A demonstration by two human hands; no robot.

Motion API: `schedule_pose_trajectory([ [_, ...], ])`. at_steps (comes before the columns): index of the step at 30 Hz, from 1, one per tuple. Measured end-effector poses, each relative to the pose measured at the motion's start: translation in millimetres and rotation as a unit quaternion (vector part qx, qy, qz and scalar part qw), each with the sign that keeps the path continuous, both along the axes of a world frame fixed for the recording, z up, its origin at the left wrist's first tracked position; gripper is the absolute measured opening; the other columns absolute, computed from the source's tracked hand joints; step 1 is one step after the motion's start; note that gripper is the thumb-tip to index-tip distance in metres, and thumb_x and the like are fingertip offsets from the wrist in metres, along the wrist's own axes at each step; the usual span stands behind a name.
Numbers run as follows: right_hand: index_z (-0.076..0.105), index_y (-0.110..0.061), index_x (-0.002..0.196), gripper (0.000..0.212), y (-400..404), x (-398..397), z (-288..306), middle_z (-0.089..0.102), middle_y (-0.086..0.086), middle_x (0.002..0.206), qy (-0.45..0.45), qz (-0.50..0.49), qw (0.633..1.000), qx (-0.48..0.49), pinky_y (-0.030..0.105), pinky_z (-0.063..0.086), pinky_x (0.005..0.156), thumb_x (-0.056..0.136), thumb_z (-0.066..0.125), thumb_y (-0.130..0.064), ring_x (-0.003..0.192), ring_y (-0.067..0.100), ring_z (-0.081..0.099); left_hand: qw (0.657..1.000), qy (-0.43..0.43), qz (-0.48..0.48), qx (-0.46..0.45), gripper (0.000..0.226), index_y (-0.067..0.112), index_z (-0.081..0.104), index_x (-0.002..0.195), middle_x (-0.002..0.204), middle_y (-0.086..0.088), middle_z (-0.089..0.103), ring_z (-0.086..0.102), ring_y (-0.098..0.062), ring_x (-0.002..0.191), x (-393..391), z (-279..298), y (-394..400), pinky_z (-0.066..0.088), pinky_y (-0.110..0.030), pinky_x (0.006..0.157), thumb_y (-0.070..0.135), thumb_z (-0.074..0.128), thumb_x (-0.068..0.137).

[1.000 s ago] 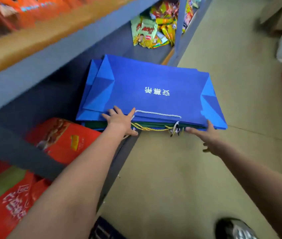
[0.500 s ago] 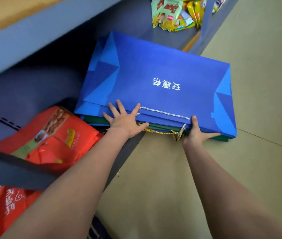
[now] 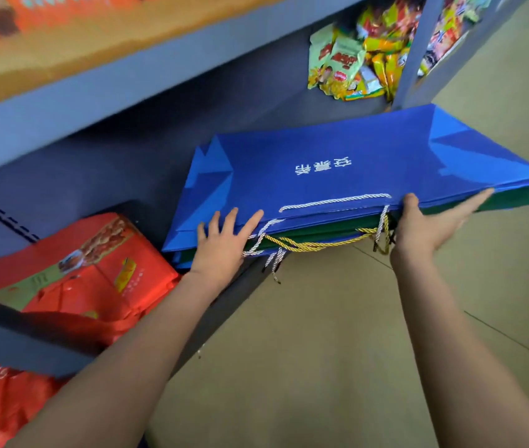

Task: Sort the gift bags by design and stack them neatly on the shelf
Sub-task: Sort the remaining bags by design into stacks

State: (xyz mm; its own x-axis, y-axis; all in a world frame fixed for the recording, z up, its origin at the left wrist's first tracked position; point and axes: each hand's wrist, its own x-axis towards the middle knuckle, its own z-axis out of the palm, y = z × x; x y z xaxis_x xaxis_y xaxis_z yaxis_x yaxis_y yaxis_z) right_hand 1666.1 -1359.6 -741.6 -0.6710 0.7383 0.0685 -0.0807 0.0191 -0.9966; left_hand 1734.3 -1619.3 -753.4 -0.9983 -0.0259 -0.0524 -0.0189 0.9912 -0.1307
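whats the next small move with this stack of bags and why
Probably slide the stack inward onto the shelf. The blue gift bag on top and the green bags beneath overhang the floor on the right; the left hand lies flat on top and the right hand supports from below.

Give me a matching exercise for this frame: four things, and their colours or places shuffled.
1. top gift bag
2. bag lower in the stack
3. gold cord handle
4. snack packets

a. green
b. back of the shelf, beyond the stack
c. blue, white lettering
d. hanging off the stack's near edge

Pairs: 1-c, 2-a, 3-d, 4-b
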Motion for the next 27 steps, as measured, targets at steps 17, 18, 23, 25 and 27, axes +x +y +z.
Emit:
schedule_pose_trajectory([
  [17, 0.016, -0.038, 0.146, 0.097, 40, -80, -4, 0.034, -0.005, 0.146, 0.007, 0.26, 0.965, -0.027, 0.043, 0.044, 0.103, 0.066, 0.069, -0.028, 0.125, 0.017, 0.05, 0.996, 0.072, -0.024, 0.056, 0.101, 0.033, 0.008, 0.148, 0.144, -0.014, 0.036, 0.039, -0.044, 0.128, 50, -3, 52, 0.035, -0.063, 0.099, 0.061, 0.067, 0.071],
  [18, 0.012, -0.035, 0.148, 0.098, 35, -90, -5, 0.034, -0.003, 0.147, -0.014, 0.28, 0.96, -0.025, 0.042, 0.043, 0.104, 0.069, 0.069, -0.028, 0.125, 0.017, 0.05, 0.997, 0.041, -0.004, 0.058, 0.099, 0.04, -0.015, 0.145, 0.154, -0.011, 0.019, 0.022, -0.043, 0.138, 43, -2, 52, 0.023, -0.062, 0.106, 0.065, 0.055, 0.079],
  [23, -0.017, -0.025, 0.148, 0.111, 6, -142, -20, 0.032, 0.005, 0.148, -0.116, 0.337, 0.933, -0.047, 0.041, 0.044, 0.101, 0.081, 0.071, -0.019, 0.12, 0.022, 0.05, 0.995, -0.021, 0.068, 0.063, 0.089, 0.043, -0.025, 0.141, 0.157, -0.001, -0.009, -0.005, -0.035, 0.143, 19, -4, 52, 0.005, -0.055, 0.113, 0.07, 0.038, 0.085],
  [25, -0.016, -0.027, 0.148, 0.117, -14, -152, -24, 0.03, 0.005, 0.148, -0.158, 0.319, 0.934, -0.039, 0.04, 0.044, 0.099, 0.076, 0.076, -0.021, 0.121, 0.024, 0.047, 0.996, -0.008, 0.067, 0.052, 0.086, 0.042, -0.011, 0.146, 0.157, -0.006, 0.005, 0.009, -0.039, 0.141, 11, -6, 54, 0.014, -0.058, 0.11, 0.066, 0.043, 0.085],
  [27, -0.01, -0.027, 0.149, 0.114, -27, -162, -20, 0.028, 0.004, 0.148, -0.174, 0.291, 0.94, -0.031, 0.037, 0.045, 0.093, 0.075, 0.077, -0.018, 0.119, 0.023, 0.046, 0.996, 0.058, 0.055, 0.032, 0.086, 0.039, 0.017, 0.148, 0.15, -0.012, 0.033, 0.035, -0.044, 0.13, 3, -6, 58, 0.034, -0.061, 0.1, 0.063, 0.06, 0.078],
])
